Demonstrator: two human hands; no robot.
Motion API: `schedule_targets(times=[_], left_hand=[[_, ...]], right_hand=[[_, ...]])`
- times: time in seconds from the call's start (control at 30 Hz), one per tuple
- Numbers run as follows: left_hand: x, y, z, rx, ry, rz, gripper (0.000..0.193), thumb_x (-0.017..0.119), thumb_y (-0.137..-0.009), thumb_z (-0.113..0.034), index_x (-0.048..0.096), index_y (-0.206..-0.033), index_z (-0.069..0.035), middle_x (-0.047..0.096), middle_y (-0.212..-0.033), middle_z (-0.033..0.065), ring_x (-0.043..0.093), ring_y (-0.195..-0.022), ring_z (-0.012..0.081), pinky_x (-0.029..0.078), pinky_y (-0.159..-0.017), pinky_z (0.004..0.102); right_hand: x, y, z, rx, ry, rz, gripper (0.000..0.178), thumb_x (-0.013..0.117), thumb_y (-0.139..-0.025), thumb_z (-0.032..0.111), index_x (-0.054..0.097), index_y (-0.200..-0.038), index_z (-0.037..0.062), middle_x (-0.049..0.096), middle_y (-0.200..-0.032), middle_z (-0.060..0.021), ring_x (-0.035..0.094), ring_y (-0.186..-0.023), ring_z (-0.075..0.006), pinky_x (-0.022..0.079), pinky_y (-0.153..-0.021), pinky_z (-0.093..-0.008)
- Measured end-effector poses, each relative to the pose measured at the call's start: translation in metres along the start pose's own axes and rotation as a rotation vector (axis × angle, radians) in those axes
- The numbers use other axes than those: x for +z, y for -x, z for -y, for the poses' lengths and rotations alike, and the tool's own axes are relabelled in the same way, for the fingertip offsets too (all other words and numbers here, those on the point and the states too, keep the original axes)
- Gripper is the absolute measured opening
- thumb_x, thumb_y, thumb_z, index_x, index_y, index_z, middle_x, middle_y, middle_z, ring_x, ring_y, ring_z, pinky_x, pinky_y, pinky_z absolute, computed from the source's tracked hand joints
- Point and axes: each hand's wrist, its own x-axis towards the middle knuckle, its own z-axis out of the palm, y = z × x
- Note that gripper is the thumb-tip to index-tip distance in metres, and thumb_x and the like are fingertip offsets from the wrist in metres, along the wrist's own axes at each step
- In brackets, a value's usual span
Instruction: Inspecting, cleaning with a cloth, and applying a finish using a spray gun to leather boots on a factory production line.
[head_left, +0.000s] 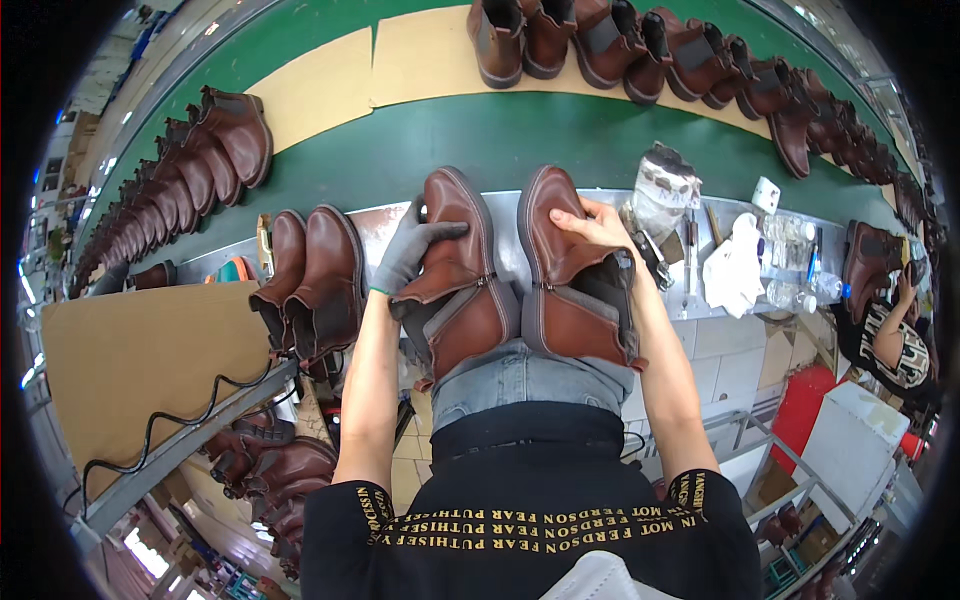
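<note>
Two brown ankle boots lie side by side, heels on my lap and toes on the metal bench edge (505,250). My left hand (410,252), in a grey glove, grips the left boot (458,280) across its upper. My bare right hand (590,225) rests on the right boot (572,275), fingers over the instep near its open top. Both boots show side zips and elastic panels.
Another brown pair (315,280) stands to the left on the bench. Rows of brown boots line the green conveyor (500,135) at left (190,175) and far right (700,55). Bottles, a white cloth (735,265) and tools sit right. Another person (895,345) works at far right.
</note>
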Motion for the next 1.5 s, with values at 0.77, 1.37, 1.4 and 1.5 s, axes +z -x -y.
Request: schedule_targets(times=[0.77,1.37,1.4,1.5], left_hand=[[0.049,0.045,0.037,-0.131,1.007,0.442,0.037,0.046,-0.092,-0.022,0.048,-0.125,-0.006,0.059,-0.113,0.0115,0.057,-0.105,0.0222,0.045,-0.094,0.0341],[0.034,-0.023,0.028,0.253,0.244,0.005,0.065,0.053,-0.091,-0.038,0.033,-0.135,0.005,0.042,-0.136,0.0176,0.041,-0.125,0.0242,0.033,-0.105,0.0328],[0.024,-0.038,0.045,0.195,0.538,0.076,0.059,0.044,-0.095,-0.041,0.039,-0.134,0.004,0.045,-0.134,0.0166,0.044,-0.123,0.0234,0.036,-0.104,0.0333],[0.004,-0.071,0.120,0.163,0.783,0.172,0.049,0.028,-0.100,-0.034,0.043,-0.132,-0.001,0.049,-0.132,0.0138,0.049,-0.119,0.0232,0.038,-0.104,0.0347]], right_hand=[[0.017,0.044,0.014,0.028,-0.904,0.437,0.035,0.060,-0.090,0.028,0.056,-0.114,0.0015,0.064,-0.099,-0.0080,0.063,-0.083,-0.0151,0.052,-0.073,-0.0306],[0.043,0.021,0.051,-0.253,0.789,-0.450,0.079,0.070,-0.074,0.044,0.043,-0.134,-0.0009,0.052,-0.111,-0.0247,0.054,-0.104,-0.0389,0.045,-0.088,-0.0435],[0.044,0.025,0.051,-0.253,0.789,-0.449,0.079,0.070,-0.074,0.044,0.043,-0.134,-0.0009,0.052,-0.111,-0.0247,0.054,-0.104,-0.0389,0.045,-0.088,-0.0435],[0.051,0.041,0.053,-0.299,0.670,-0.495,0.078,0.070,-0.075,0.043,0.044,-0.133,-0.0008,0.052,-0.111,-0.0227,0.054,-0.104,-0.0367,0.044,-0.089,-0.0421]])
